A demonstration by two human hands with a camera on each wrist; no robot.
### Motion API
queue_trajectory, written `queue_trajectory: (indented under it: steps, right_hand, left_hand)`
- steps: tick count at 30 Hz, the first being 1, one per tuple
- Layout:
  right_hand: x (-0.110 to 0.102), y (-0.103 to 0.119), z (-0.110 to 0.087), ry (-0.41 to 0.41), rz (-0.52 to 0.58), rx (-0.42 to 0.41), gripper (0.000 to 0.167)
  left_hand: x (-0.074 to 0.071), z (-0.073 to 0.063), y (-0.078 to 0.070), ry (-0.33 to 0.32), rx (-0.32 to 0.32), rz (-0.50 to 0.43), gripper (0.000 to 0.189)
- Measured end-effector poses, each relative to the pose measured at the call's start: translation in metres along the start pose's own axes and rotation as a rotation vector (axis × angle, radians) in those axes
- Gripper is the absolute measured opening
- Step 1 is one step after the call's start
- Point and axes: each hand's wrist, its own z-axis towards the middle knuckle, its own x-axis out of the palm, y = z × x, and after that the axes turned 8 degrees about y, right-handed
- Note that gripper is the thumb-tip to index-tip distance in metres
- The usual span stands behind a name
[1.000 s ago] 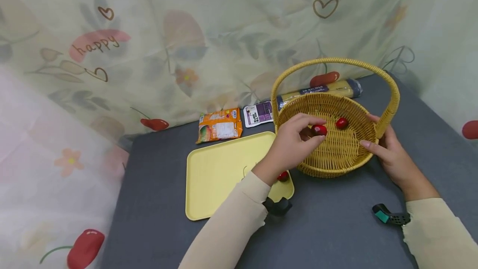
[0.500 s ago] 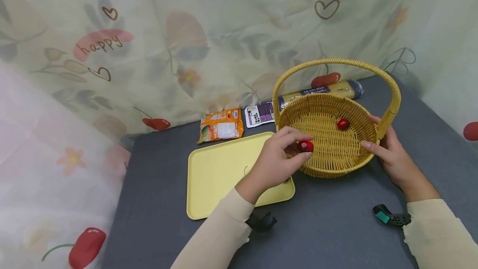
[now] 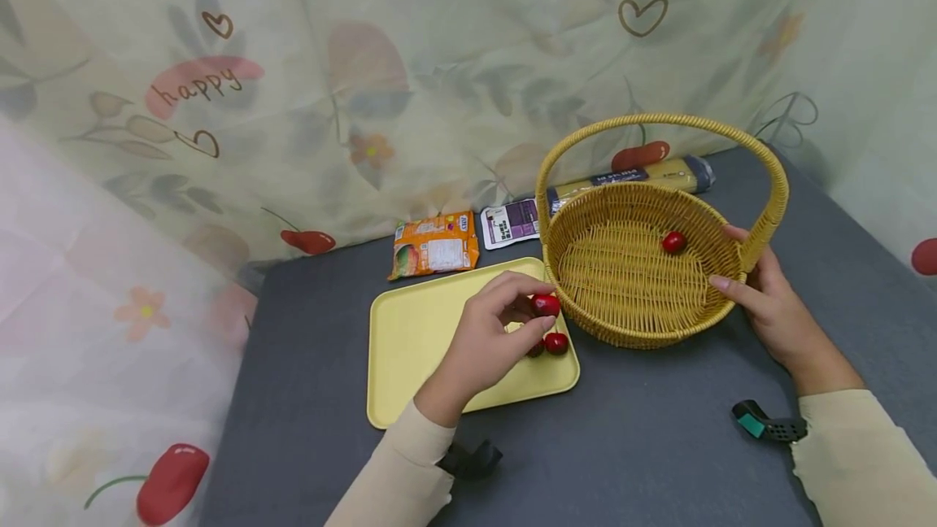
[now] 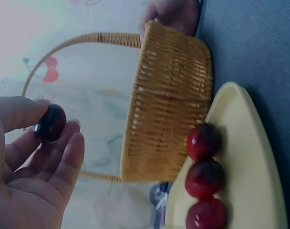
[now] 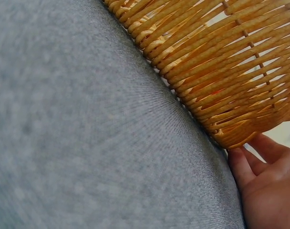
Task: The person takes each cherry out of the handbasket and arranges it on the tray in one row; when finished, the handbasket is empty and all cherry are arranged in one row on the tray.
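Note:
My left hand [image 3: 479, 340] pinches a dark red cherry [image 3: 545, 305] between thumb and fingertips, held over the right part of the yellow tray [image 3: 410, 348]. In the left wrist view this cherry [image 4: 51, 123] hangs in the air, with three more cherries [image 4: 205, 179] in a row on the tray below. The wicker basket [image 3: 629, 283] stands to the right with one cherry [image 3: 674, 242] inside. My right hand [image 3: 769, 307] grips the basket's right rim, thumb over the inside edge. In the right wrist view its fingers [image 5: 266, 150] touch the lower woven wall.
An orange snack packet [image 3: 435, 245], a purple-and-white pouch [image 3: 510, 223] and a long pack of pasta [image 3: 677, 175] lie along the back by the patterned cloth [image 3: 439, 104]. The basket's tall handle [image 3: 659, 119] arches overhead. A grey cloth [image 3: 622, 429] covers the table.
My left hand has moved left and toward me, carrying the cherry from above the basket to above the tray. The cherry in the basket and my right hand stay put.

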Motion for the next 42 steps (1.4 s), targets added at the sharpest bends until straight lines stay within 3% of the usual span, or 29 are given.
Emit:
queue_trajectory:
  steps: [17,25,32,42]
  right_hand:
    - [0.0,0.001,0.0,-0.001,-0.002,0.023,0.072]
    - [-0.001,0.0,0.0,-0.003,0.003,0.013,0.072]
    - [-0.001,0.0,0.0,-0.004,0.006,-0.001,0.072]
    - [-0.001,0.0,-0.001,0.001,0.003,-0.003,0.072]
  left_hand:
    - [-0.034,-0.068,0.033,-0.155,-0.211,0.01,0.031]
    - [-0.044,-0.093,0.054,-0.218,-0.272,0.068,0.03]
    - [-0.039,-0.105,0.071,-0.235,-0.352,0.155,0.023]
    - [-0.038,-0.108,0.08,-0.208,-0.378,0.239,0.024]
